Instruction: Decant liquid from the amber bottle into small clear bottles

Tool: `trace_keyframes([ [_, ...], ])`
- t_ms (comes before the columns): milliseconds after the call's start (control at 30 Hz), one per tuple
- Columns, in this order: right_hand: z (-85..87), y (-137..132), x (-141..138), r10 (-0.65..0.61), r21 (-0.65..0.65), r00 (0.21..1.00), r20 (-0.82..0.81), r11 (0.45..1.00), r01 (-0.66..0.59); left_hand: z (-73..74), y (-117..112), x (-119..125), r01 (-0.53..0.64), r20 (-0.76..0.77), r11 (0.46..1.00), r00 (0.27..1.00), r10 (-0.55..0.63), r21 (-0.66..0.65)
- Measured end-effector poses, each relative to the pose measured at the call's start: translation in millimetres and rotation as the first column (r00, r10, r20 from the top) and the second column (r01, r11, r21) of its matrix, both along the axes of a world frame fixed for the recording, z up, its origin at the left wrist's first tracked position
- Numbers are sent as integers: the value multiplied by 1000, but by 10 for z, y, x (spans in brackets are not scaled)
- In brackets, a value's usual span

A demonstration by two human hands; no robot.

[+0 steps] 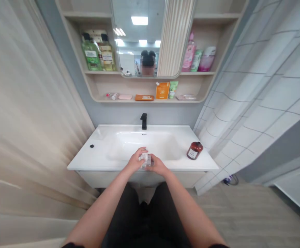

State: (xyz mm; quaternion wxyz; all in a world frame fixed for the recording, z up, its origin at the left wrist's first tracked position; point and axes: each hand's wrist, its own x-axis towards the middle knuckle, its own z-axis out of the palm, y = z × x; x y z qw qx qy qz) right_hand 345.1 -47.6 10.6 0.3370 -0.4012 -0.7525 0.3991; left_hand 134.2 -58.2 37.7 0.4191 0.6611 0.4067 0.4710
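Lying well left of the black faucet (144, 122), on the white countertop (84, 160): small round black piece (91, 146). Straight in front of the faucet: left hand (134, 162), fingers curled against the near-left side of a small clear container (146, 161), see-through and boxy, whitish near the top, finer detail blurred; then right hand (157, 166), closed on the opposite side. Standing well right of the faucet: glossy amber bottle (195, 151), white label, dark top.

"Can anything be read?"

"Nothing: print on the green bottle (92, 57), the yellow bottle (107, 58) and the orange pouch (162, 90) is too blurred to be made out."

"And on the brown bottle (196, 147)?"

"A white label (192, 153) is seen, its wording likewise unreadable."
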Motion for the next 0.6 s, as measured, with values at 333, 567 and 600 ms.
trace_keyframes([
  [333,50,-42,-6,-13,-47,1000,-22,999,12,-6,15,26,-50,-53,999,997,50,-1],
  [567,-6,-4,5,20,-44,999,-44,999,-22,-25,-20,-14,-74,-28,997,997,74,-18],
  [600,-16,1,6,20,-43,999,-45,999,-22,-29,-20,-22,-55,-8,998,998,55,-19],
])
